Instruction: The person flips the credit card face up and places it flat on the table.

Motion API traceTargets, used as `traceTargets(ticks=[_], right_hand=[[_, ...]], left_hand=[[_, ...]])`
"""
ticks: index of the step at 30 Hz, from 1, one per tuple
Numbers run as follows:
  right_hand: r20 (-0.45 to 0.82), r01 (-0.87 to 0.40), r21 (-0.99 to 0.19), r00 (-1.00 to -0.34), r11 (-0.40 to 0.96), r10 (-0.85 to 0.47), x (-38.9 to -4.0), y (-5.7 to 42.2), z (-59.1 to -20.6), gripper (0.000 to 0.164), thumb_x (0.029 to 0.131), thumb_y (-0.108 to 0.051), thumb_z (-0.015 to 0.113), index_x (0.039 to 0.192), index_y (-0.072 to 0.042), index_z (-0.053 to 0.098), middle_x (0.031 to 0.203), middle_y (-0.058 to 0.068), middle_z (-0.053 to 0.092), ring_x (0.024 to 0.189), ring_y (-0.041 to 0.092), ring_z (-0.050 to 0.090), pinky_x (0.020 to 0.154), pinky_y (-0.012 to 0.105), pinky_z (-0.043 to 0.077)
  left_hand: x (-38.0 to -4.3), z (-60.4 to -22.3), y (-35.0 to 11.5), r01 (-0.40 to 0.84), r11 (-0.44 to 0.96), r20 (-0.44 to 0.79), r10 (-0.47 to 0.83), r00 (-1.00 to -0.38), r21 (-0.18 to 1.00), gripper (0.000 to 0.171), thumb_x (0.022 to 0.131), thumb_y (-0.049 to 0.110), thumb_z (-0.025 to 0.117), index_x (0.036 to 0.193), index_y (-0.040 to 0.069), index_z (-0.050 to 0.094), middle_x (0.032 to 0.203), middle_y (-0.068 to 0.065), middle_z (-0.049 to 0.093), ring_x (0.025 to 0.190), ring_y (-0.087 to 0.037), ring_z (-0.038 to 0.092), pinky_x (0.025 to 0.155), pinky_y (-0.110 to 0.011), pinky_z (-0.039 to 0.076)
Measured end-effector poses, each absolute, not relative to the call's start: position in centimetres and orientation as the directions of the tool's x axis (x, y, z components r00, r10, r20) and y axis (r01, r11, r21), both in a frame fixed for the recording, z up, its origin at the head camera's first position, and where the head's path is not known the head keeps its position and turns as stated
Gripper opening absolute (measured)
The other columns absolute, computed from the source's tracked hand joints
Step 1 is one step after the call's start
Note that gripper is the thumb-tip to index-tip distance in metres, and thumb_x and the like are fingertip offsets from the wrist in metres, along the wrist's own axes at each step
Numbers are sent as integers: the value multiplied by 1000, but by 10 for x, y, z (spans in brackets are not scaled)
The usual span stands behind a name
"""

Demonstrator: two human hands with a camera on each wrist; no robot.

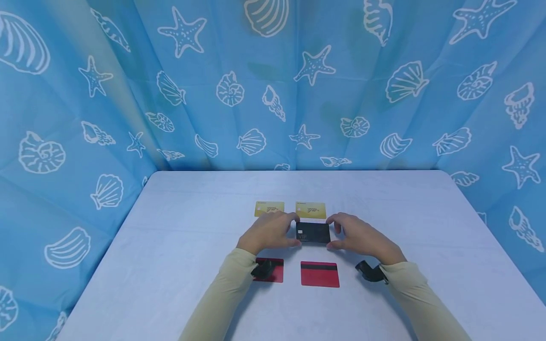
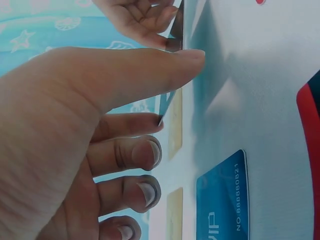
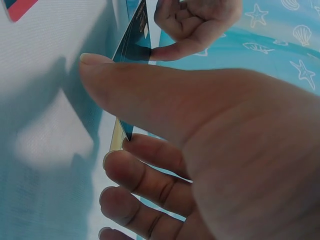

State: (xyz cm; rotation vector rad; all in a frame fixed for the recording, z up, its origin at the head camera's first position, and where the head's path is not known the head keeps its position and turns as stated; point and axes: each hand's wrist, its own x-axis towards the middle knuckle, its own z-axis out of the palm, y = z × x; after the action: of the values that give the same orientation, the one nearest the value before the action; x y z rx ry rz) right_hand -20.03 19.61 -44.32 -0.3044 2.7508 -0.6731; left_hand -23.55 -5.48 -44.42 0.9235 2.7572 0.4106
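Note:
A dark VIP card [image 1: 313, 233] with a small chip is held slightly above the white table. My left hand [image 1: 269, 233] pinches its left side between thumb and index finger. At the opposite side my right hand [image 1: 361, 237] pinches the card [image 3: 132, 52] the same way. The other fingers of the left hand [image 2: 65, 135] are loosely bent, touching nothing. Below that hand in the left wrist view lies a blue VIP card [image 2: 225, 200] printed with a number; the head view hides it.
Two gold cards [image 1: 310, 210] lie side by side behind the hands. Nearer the front are two red cards [image 1: 320, 278] with black stripes, the left one partly covered by a black wrist camera [image 1: 264, 269]. A blue seashell-patterned curtain [image 1: 264, 85] hangs around the table [image 1: 170, 213].

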Motion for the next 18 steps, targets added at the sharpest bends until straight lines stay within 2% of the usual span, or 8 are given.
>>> traceTargets(ticks=[18], right_hand=[[-244,-128,-482,-931,867,-273,-198,193,-448,66,77,-26,92,133,-9,62,96,4,60,84,16,55,70,28,52]], left_hand=[[-233,-447,-54,525,780,-158,597,-786,340,62,84,45,85,136,18,66,78,7,60,70,-9,55,63,-23,44]])
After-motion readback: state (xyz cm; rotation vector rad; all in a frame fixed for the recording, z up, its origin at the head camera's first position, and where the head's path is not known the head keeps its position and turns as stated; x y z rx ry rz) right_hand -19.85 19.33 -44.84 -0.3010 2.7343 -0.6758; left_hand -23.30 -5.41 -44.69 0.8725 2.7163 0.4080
